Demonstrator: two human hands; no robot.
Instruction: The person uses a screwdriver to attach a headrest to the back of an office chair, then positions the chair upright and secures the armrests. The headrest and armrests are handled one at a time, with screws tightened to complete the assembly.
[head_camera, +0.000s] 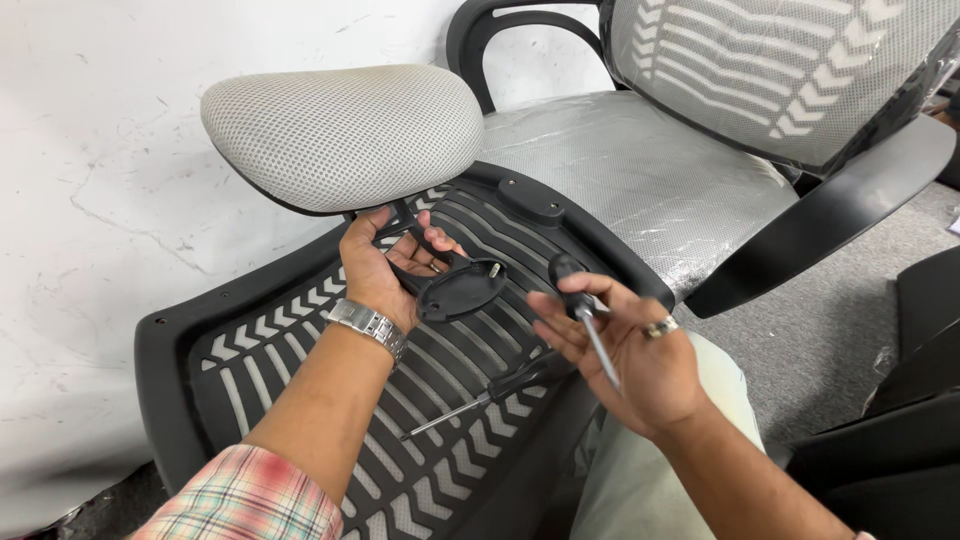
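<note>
My left hand (385, 268) grips the black plastic bracket (455, 287) under a grey mesh headrest (345, 132); a screw stands in the bracket's oval plate. My right hand (630, 350) holds a black-handled screwdriver (583, 312), its shaft pointing down across my palm. Both are over a black slatted chair backrest (300, 360) lying across my lap. A second screwdriver (490, 392) rests loose on the slats between my hands.
An assembled office chair (700, 150) with a grey mesh seat and black armrests stands behind the backrest. A white cracked wall (90, 180) is at the left. Grey carpet (850, 300) and a black object (900, 430) lie at the right.
</note>
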